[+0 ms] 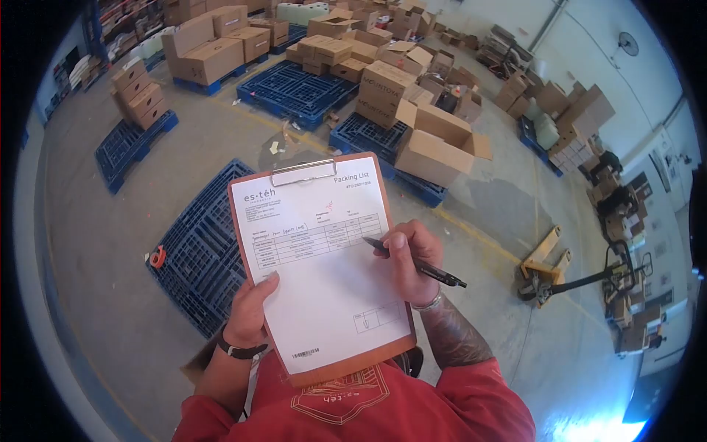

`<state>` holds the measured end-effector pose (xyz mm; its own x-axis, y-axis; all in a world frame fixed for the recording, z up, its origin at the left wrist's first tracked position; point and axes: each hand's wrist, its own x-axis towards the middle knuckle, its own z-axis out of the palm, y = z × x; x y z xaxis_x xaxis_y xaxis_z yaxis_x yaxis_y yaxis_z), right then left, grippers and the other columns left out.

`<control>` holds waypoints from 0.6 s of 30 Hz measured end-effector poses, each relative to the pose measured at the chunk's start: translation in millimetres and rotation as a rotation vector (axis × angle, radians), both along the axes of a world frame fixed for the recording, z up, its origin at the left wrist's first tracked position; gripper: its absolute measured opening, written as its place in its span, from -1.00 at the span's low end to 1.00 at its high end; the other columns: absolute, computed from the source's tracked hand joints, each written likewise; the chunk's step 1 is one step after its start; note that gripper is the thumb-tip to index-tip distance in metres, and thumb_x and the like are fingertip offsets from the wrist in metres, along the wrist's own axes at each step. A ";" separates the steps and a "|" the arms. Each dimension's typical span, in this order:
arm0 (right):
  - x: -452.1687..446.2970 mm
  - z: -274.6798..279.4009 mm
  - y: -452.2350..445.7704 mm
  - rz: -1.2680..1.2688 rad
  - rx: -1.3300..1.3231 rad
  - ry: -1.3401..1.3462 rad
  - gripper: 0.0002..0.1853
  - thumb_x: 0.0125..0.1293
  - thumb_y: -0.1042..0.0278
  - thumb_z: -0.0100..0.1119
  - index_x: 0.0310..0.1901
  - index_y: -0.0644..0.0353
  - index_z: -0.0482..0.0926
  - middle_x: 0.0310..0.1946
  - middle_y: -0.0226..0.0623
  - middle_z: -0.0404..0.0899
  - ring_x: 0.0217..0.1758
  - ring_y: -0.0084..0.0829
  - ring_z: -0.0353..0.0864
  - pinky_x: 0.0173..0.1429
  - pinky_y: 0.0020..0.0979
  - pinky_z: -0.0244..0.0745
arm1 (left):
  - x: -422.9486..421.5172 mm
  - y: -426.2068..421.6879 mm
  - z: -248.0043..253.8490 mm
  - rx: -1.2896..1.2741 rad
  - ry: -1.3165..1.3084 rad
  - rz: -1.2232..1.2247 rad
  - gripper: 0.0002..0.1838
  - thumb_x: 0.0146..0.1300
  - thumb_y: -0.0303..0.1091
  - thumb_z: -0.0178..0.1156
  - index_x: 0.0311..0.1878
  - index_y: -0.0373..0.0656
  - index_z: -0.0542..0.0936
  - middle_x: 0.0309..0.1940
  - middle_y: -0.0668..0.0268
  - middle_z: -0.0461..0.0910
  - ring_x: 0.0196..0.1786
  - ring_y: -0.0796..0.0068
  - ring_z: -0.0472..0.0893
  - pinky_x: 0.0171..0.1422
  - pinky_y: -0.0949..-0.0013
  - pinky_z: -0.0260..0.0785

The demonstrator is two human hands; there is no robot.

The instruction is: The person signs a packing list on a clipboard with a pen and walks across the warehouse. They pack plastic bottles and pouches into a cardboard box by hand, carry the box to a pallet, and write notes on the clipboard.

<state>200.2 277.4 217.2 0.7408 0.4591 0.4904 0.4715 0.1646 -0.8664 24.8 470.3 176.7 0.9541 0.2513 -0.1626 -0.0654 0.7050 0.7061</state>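
Note:
A brown clipboard (353, 363) with a metal clip (303, 172) lies in front of my chest, holding a white packing list (324, 295) with a printed table and some handwriting. My left hand (252, 309) grips the clipboard's left edge, thumb over the paper. In my right hand (414, 264) is a black pen (440, 274), its tip pointing left at the right part of the printed table. Whether the tip touches the paper I cannot tell.
Blue pallets (202, 250) lie on the floor, one with an orange tape roll (157, 256). Ahead are an open carton (438, 151) and several stacked boxes (379, 92). A yellow pallet jack (546, 258) stands at the right.

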 end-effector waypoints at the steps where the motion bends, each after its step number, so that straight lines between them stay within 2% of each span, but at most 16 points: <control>1: -4.7 1.2 1.2 -0.015 0.002 -0.005 -0.82 0.22 0.48 0.25 -0.45 0.21 0.41 -0.61 -0.41 0.50 -0.52 -0.67 0.48 -0.42 -0.59 0.36 | -1.5 2.5 3.1 -0.018 -0.026 -0.013 -0.53 0.39 -0.38 -0.07 0.33 -0.29 0.26 0.24 0.12 0.39 0.22 0.31 0.46 0.26 0.28 0.33; 3: -13.6 1.6 -2.0 -0.206 -0.170 -0.210 -0.78 0.27 0.52 0.18 -0.51 0.23 0.39 -0.65 -0.39 0.49 -0.59 -0.63 0.49 -0.49 -0.57 0.34 | -4.0 3.4 5.0 -0.032 -0.052 -0.038 -0.52 0.39 -0.38 -0.07 0.34 -0.29 0.25 0.25 0.11 0.39 0.23 0.30 0.45 0.27 0.28 0.33; 6: -24.8 13.0 7.4 -0.286 -0.191 -0.302 -0.72 0.23 0.51 0.23 -0.57 0.21 0.37 -0.72 -0.42 0.46 -0.65 -0.66 0.44 -0.55 -0.58 0.29 | -9.5 12.0 9.0 -0.088 -0.104 -0.077 -0.50 0.38 -0.39 -0.09 0.36 -0.29 0.21 0.26 0.09 0.36 0.24 0.27 0.44 0.28 0.26 0.31; 9: -31.9 17.1 7.6 -0.297 -0.176 -0.270 -0.69 0.20 0.52 0.26 -0.61 0.20 0.35 -0.71 -0.40 0.47 -0.64 -0.68 0.44 -0.54 -0.59 0.27 | -9.6 11.1 11.9 -0.104 -0.144 -0.098 -0.48 0.38 -0.40 -0.11 0.38 -0.28 0.16 0.28 0.08 0.34 0.26 0.24 0.43 0.30 0.24 0.31; 11: -35.0 18.2 9.6 -0.319 -0.207 -0.301 -0.69 0.20 0.53 0.27 -0.61 0.20 0.35 -0.71 -0.39 0.48 -0.64 -0.68 0.44 -0.55 -0.58 0.27 | -10.0 15.1 9.1 -0.020 -0.113 -0.093 -0.43 0.35 -0.31 -0.06 0.38 -0.29 0.14 0.28 0.04 0.32 0.25 0.20 0.42 0.31 0.21 0.29; 16: -44.3 23.5 10.5 -0.406 -0.256 -0.334 -0.69 0.19 0.56 0.26 -0.61 0.21 0.35 -0.71 -0.39 0.49 -0.65 -0.69 0.39 -0.56 -0.57 0.25 | -11.5 19.7 15.6 -0.019 -0.134 -0.138 -0.41 0.33 -0.33 -0.05 0.39 -0.29 0.12 0.29 0.02 0.30 0.27 0.16 0.40 0.32 0.17 0.28; 18: -44.2 19.5 11.6 -0.432 -0.129 -0.267 -0.68 0.18 0.56 0.26 -0.63 0.20 0.34 -0.71 -0.39 0.47 -0.67 -0.69 0.32 -0.57 -0.57 0.22 | -10.2 21.5 15.0 -0.034 -0.153 -0.142 -0.41 0.32 -0.33 -0.05 0.39 -0.29 0.11 0.29 0.02 0.29 0.27 0.15 0.40 0.32 0.16 0.28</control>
<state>156.0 288.9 236.7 0.7325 0.2080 0.6482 0.6804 -0.1937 -0.7068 14.5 491.7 191.7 0.9939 0.1089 -0.0188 -0.0682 0.7381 0.6712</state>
